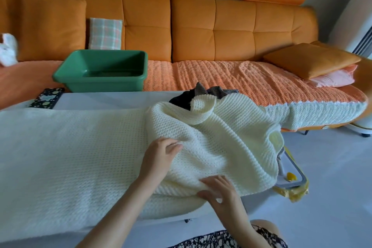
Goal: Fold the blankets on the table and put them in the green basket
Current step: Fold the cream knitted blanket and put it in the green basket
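A cream knitted blanket (84, 153) is spread over the white table (112, 98), with its right part bunched up and draped over the table's right end. My left hand (161, 157) rests on the bunched part and pinches a fold. My right hand (219, 193) grips the blanket's near edge at the table's front right. A dark grey blanket (209, 91) lies crumpled behind the cream one, mostly hidden. The green basket (100, 72) stands on the sofa behind the table, with nothing visible inside.
An orange sofa (221, 32) runs behind the table, with cushions at its right end (310, 60) and a checked cushion (105, 33) behind the basket. A dark patterned box (47, 97) lies at the table's far left. A yellow-and-grey object (291, 179) sits on the floor at the right.
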The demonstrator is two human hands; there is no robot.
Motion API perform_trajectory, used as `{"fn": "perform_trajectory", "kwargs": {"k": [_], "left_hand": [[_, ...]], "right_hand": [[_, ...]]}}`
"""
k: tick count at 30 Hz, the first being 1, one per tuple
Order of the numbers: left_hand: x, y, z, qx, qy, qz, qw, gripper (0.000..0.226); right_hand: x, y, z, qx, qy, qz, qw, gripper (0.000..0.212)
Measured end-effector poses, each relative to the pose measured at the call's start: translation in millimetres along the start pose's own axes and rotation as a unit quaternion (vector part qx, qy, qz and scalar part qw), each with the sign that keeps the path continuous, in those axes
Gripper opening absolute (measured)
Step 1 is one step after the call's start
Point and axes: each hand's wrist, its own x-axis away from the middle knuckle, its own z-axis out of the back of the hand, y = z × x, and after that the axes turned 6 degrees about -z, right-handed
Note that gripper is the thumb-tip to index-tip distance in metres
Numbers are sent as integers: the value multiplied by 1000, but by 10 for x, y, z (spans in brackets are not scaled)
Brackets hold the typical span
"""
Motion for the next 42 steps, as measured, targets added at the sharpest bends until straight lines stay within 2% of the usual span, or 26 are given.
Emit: {"fn": "perform_trajectory", "kwargs": {"k": [2, 5, 7, 10, 12, 15, 16, 17, 20, 21, 22, 24, 25, 27, 30, 32, 33, 35, 39, 41, 42], "left_hand": [[26, -9, 29, 29, -12, 0, 999, 17], [89, -30, 85, 73, -5, -7, 997, 16], [130, -17, 139, 81, 28, -15, 996, 18], [194, -81, 203, 31, 69, -47, 996, 29], [258, -114, 227, 14, 48, -47, 998, 42], [346, -65, 186, 82, -76, 20, 994, 49], [356, -47, 154, 95, -113, 37, 988, 53], [358, -23, 118, 99, -141, 48, 984, 58], [301, 47, -4, 125, -180, 63, 974, 64], [273, 86, -45, 136, -188, 61, 971, 63], [246, 125, -85, 148, -194, 57, 968, 61], [199, 197, -144, 176, -197, 55, 963, 53], [182, 207, -155, 191, -190, 59, 961, 47], [174, 157, -123, 207, -152, 63, 964, 36], [195, -52, 42, 172, 4, 48, 984, 21], [199, -248, 151, 128, 77, 50, 988, 21], [189, -326, 191, 96, 83, 57, 990, 26], [155, -464, 213, 57, 46, 88, 993, 46], [64, -625, 152, 92, -28, 99, 990, 72], [2, -640, 130, 116, -41, 109, 986, 77], [-40, -628, 122, 134, -47, 114, 983, 76]], "right_hand": [[-73, -75, 83, -103, 19, -80, 991, 7], [-131, -123, 326, -142, 37, -111, 983, 8], [-180, -111, 545, -149, 115, -124, 974, 9], [-270, 34, 889, -129, 249, -136, 950, 19], [-275, 153, 1056, -110, 269, -151, 945, 28], [-163, 208, 1076, -94, 189, -172, 962, 54], [-110, 202, 1049, -81, 160, -159, 971, 64], [-56, 167, 1022, -75, 143, -140, 977, 66], [10, -8, 896, -63, 127, -81, 987, 31], [-8, -72, 832, -32, 119, -66, 990, 32], [-37, -136, 750, 4, 100, -49, 994, 45], [-137, -236, 556, 78, 47, -29, 995, 67], [-190, -258, 462, 112, 26, -23, 993, 70], [-312, -317, 341, 149, 13, -16, 989, 60], [-616, -496, 341, 113, 66, 16, 991, 38], [-930, -623, 352, 123, 73, 47, 989, 40], [-1107, -678, 332, 140, 59, 59, 987, 45], [-1455, -758, 232, 191, 28, 67, 979, 58], [-1944, -765, -38, 307, -59, 31, 949, 82], [-2074, -716, -121, 352, -94, 24, 931, 76], [-2119, -698, -138, 358, -95, 33, 928, 63]]}}
